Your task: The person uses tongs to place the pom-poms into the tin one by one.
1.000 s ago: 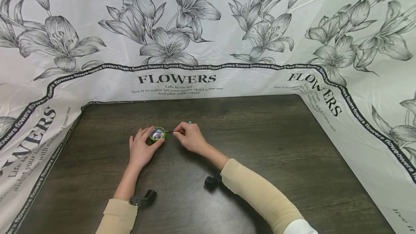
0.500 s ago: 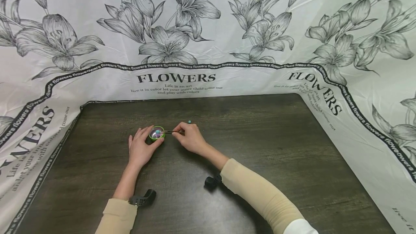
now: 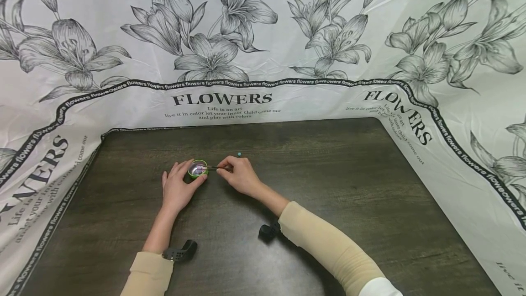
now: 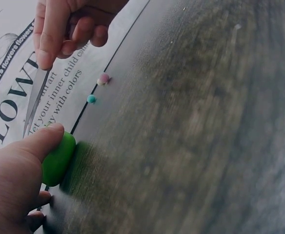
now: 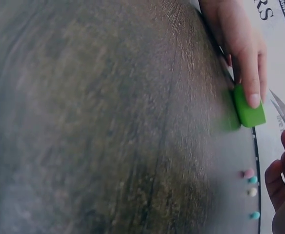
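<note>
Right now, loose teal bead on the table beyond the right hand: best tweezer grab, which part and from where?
Pinch the teal bead across its middle, coming from above. It is small and round, lies alone on the dark table just beyond the right hand, and would likely roll from a sideways push; the tweezers can straddle it.

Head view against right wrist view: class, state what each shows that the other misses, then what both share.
Only the head view shows both sleeves, the flower-printed sheet, and the inside of the green dish, tweezers reaching over it. Only the right wrist view shows four small beads in a row on the table, pink, teal and pale. Both show the left hand holding the dish and the right hand pinching the tweezers.
</note>
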Motion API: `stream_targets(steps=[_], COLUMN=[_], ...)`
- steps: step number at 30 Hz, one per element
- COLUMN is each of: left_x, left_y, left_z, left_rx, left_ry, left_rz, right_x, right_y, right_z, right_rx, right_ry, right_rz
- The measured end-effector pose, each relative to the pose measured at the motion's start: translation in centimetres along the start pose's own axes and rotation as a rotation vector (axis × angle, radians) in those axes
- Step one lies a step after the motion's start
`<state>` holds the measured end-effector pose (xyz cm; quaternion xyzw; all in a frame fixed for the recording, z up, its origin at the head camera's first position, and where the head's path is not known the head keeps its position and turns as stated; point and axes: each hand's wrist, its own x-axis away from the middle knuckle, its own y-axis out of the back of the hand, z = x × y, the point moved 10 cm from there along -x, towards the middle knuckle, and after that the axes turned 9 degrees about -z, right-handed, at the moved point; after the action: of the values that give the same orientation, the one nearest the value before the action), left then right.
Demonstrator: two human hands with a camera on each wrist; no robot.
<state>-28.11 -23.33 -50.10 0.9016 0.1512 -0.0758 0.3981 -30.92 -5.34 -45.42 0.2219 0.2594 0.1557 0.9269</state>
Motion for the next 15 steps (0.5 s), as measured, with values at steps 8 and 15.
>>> stream_targets(steps=[8, 15], left_x=[0.0, 0.0], left_y=[-0.1, -0.1], left_z=[0.2, 0.1], left_rx=[0.000, -0.002], left_ry=[0.001, -0.006], left_rz=[0.002, -0.003], right_x=[0.2, 0.2], right_y=[0.6, 1.6], right_z=[-0.6, -1.3], right_rx=[0.001, -0.027], right_ry=[0.001, -0.027], right_rz=[-0.030, -0.029])
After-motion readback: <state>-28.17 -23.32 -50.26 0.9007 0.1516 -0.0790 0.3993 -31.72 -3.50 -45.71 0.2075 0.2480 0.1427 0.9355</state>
